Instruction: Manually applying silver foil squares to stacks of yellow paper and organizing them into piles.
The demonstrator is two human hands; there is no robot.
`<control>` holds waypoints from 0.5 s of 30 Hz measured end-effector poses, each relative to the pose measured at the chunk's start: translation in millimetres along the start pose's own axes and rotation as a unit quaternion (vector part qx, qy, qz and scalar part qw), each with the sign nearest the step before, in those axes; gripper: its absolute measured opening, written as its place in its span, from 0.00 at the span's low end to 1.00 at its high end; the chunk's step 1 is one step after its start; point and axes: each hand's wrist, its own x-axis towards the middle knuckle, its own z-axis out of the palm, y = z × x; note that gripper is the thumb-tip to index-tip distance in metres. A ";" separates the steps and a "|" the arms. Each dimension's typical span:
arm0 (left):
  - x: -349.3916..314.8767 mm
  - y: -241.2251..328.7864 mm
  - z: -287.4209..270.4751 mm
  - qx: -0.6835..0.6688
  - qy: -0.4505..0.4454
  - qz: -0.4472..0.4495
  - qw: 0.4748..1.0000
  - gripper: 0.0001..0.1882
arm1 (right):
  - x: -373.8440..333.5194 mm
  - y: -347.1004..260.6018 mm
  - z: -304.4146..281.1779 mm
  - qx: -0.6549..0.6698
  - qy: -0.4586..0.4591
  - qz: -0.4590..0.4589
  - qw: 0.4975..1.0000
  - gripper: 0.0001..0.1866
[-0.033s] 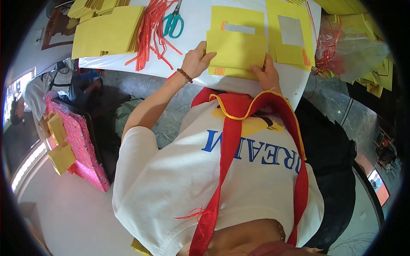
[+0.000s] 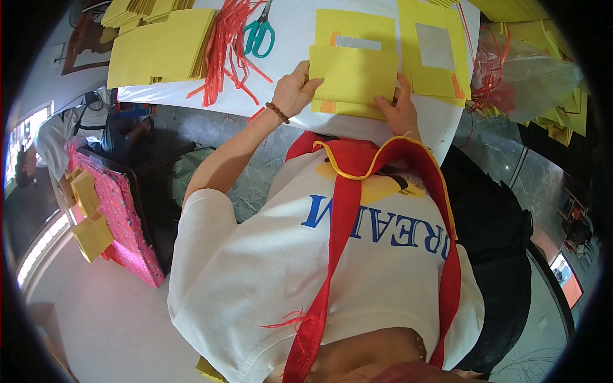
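A yellow paper sheet (image 2: pixel 354 73) lies at the near edge of the white-covered table, over another yellow sheet (image 2: pixel 354 22) with a silver patch and an orange mark. My left hand (image 2: pixel 295 89) pinches its left edge, thumb on top and fingers underneath. At its lower right corner, my right hand (image 2: pixel 400 110) has the thumb on the paper and the fingers along the right edge. Whether the top piece is folded from the lower one, I cannot tell. To the right lies a yellow stack (image 2: pixel 418 70) whose top sheet bears a silver rectangle.
Red plastic strips (image 2: pixel 223 51) and teal-handled scissors (image 2: pixel 258 39) lie left of my hands, beside stacked yellow paper (image 2: pixel 163 48). A clear plastic bag (image 2: pixel 517 76) with red strips sits at the right. Further left, a person (image 2: pixel 70 127) is near a pink-covered surface (image 2: pixel 121 217).
My right index finger reaches slightly higher beside the sheet's right edge. My left hand and the things on the table stay in place.
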 end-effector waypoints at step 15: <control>10.2 10.4 -1.4 0.021 0.002 -0.038 0.999 0.37 | 10.6 -8.9 0.3 -0.155 0.000 0.042 0.987 0.24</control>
